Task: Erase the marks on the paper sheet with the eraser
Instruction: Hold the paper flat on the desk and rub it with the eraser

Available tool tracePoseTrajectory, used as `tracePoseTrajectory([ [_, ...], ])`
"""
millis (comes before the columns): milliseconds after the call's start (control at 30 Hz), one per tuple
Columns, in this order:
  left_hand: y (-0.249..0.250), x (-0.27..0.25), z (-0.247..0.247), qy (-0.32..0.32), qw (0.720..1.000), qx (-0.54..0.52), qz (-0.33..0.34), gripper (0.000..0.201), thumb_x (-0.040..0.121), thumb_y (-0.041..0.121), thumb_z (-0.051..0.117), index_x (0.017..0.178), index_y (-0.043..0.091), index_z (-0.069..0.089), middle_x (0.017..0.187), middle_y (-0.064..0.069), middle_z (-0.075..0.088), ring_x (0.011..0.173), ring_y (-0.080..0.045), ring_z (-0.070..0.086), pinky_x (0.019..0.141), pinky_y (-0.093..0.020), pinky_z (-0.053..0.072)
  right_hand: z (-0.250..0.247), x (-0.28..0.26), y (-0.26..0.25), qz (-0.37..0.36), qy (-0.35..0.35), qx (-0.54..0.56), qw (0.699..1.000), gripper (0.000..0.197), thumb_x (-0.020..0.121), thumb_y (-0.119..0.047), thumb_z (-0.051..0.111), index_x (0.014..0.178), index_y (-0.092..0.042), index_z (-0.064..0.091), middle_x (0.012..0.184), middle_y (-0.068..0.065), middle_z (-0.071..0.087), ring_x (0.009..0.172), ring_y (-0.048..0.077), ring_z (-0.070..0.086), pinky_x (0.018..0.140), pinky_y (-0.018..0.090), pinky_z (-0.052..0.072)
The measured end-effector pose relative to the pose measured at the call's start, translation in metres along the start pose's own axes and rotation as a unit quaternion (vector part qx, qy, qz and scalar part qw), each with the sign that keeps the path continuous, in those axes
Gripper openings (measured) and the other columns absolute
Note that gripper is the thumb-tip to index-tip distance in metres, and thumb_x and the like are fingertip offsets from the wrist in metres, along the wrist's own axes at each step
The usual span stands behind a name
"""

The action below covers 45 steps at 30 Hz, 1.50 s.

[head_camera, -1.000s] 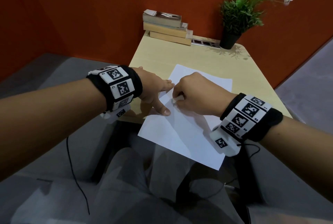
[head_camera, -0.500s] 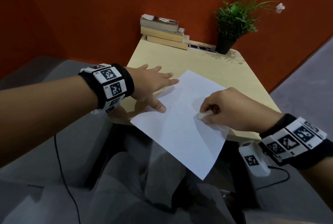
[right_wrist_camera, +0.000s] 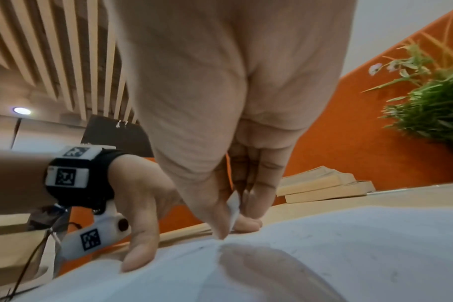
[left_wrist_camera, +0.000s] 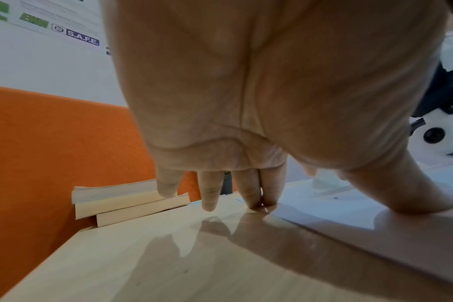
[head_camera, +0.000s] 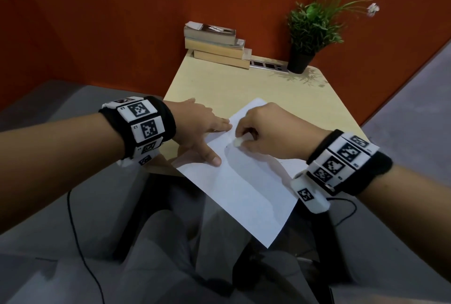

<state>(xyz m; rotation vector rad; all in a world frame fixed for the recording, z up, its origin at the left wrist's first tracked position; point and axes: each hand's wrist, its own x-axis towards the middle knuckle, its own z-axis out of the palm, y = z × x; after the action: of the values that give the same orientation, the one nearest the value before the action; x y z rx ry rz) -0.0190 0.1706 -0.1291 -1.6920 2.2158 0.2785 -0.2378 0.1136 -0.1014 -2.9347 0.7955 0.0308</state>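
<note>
A small white block eraser (head_camera: 238, 142) sits near the centre of the head view, pinched between the thumb and curled fingers of the right hand (head_camera: 273, 130), its lower end pressed onto a white rectangular paper sheet (head_camera: 244, 189). Just left of the eraser tip a short dark mark (head_camera: 227, 146) shows on the paper; in the right wrist view a few faint specks show on the sheet, too small to make out. The sheet lies at an angle on the near end of a pale wooden table (head_camera: 219, 83), with its lower corner hanging past the table edge toward the bottom of the frame. The left hand (head_camera: 200, 127), at centre left, is spread flat with straight fingers: the thumb presses the sheet's left part, the forefinger tip rests at its upper left edge, and the other fingers lie on the bare table. Both wrists wear black bands carrying white tags with black square patterns. At the table's far end, in the upper middle of the frame, is a stack of three tan books (head_camera: 217, 44) against an orange wall, and to the upper right a green plant in a black pot (head_camera: 310, 32).
</note>
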Motion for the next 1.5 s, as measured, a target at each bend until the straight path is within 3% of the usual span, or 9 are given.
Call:
tracePoseTrajectory([
  [167, -0.005, 0.003, 0.005, 0.002, 1.000, -0.021, -0.002, 0.117, 0.061, 0.105, 0.044, 0.160, 0.053, 0.009, 0.159, 0.007, 0.048, 0.153, -0.032, 0.027, 0.121, -0.068, 0.003, 0.008, 0.019, -0.003, 0.011, 0.010, 0.015, 1.000, 0.016, 0.088, -0.029, 0.072, 0.101, -0.025, 0.080, 0.086, -0.005, 0.071, 0.087, 0.021, 0.065, 0.080, 0.043, 0.059],
  [333, -0.002, 0.000, 0.005, 0.006, 1.000, -0.022, 0.002, 0.111, 0.068, 0.099, 0.047, 0.162, 0.051, 0.011, 0.166, 0.017, 0.033, 0.156, -0.032, 0.022, 0.122, -0.068, 0.002, 0.000, 0.018, -0.001, -0.008, -0.053, 0.038, 0.998, 0.016, 0.085, -0.033, 0.083, 0.101, -0.032, 0.083, 0.081, -0.012, 0.073, 0.077, 0.006, 0.066, 0.073, 0.030, 0.056],
  [500, -0.005, 0.003, 0.007, 0.009, 1.000, -0.025, 0.006, 0.120, 0.056, 0.108, 0.035, 0.159, 0.052, 0.013, 0.146, 0.003, 0.059, 0.148, -0.032, 0.035, 0.121, -0.069, 0.006, 0.003, 0.027, -0.002, 0.012, -0.012, 0.034, 0.999, 0.020, 0.085, -0.031, 0.080, 0.105, -0.034, 0.083, 0.091, -0.010, 0.078, 0.084, 0.011, 0.069, 0.080, 0.035, 0.061],
  [667, -0.005, 0.004, 0.008, 0.007, 1.000, -0.018, 0.002, 0.117, 0.059, 0.106, 0.040, 0.160, 0.054, 0.011, 0.164, 0.020, 0.035, 0.153, -0.031, 0.027, 0.120, -0.070, 0.003, -0.003, 0.019, -0.003, 0.002, -0.067, 0.050, 0.996, 0.015, 0.087, -0.032, 0.085, 0.101, -0.032, 0.084, 0.083, -0.014, 0.075, 0.079, 0.003, 0.066, 0.072, 0.020, 0.051],
  [733, -0.004, 0.004, 0.007, 0.003, 1.000, -0.023, -0.009, 0.120, 0.061, 0.104, 0.043, 0.162, 0.051, 0.008, 0.168, 0.020, 0.027, 0.157, -0.030, 0.020, 0.121, -0.069, 0.000, -0.001, 0.021, 0.000, 0.019, -0.048, 0.049, 0.997, 0.016, 0.086, -0.033, 0.085, 0.102, -0.031, 0.084, 0.084, -0.014, 0.076, 0.083, 0.007, 0.068, 0.074, 0.024, 0.054],
  [1000, -0.004, 0.005, 0.006, -0.005, 1.000, -0.020, -0.015, 0.126, 0.056, 0.106, 0.042, 0.163, 0.050, 0.004, 0.170, 0.023, 0.018, 0.159, -0.030, 0.012, 0.121, -0.069, -0.005, 0.001, 0.013, -0.006, -0.004, -0.060, 0.043, 0.997, 0.016, 0.087, -0.029, 0.082, 0.103, -0.028, 0.084, 0.081, -0.007, 0.078, 0.079, 0.011, 0.070, 0.074, 0.033, 0.060],
  [1167, -0.002, 0.005, 0.004, -0.012, 1.000, -0.008, -0.021, 0.130, 0.055, 0.106, 0.039, 0.164, 0.046, 0.003, 0.171, 0.021, 0.016, 0.159, -0.030, 0.013, 0.121, -0.069, -0.005, 0.007, 0.013, -0.004, -0.012, 0.001, 0.004, 1.000, 0.008, 0.084, -0.023, 0.071, 0.079, -0.027, 0.076, 0.067, -0.008, 0.067, 0.070, 0.018, 0.063, 0.069, 0.041, 0.059],
  [1300, -0.003, 0.006, 0.004, -0.017, 1.000, -0.004, -0.024, 0.133, 0.051, 0.109, 0.035, 0.163, 0.047, 0.002, 0.170, 0.016, 0.025, 0.157, -0.030, 0.018, 0.120, -0.069, -0.002, 0.002, 0.005, -0.009, -0.048, -0.043, 0.007, 0.998, 0.016, 0.089, -0.028, 0.077, 0.104, -0.027, 0.083, 0.081, -0.008, 0.071, 0.073, 0.008, 0.060, 0.065, 0.022, 0.048],
  [1500, -0.001, 0.003, 0.003, -0.019, 0.999, -0.012, -0.030, 0.133, 0.052, 0.107, 0.037, 0.164, 0.045, 0.002, 0.171, 0.017, 0.020, 0.157, -0.029, 0.019, 0.121, -0.069, -0.002, 0.005, 0.004, -0.011, -0.028, -0.016, -0.015, 0.999, 0.016, 0.087, -0.024, 0.070, 0.099, -0.024, 0.082, 0.082, -0.004, 0.072, 0.076, 0.016, 0.059, 0.073, 0.038, 0.057],
])
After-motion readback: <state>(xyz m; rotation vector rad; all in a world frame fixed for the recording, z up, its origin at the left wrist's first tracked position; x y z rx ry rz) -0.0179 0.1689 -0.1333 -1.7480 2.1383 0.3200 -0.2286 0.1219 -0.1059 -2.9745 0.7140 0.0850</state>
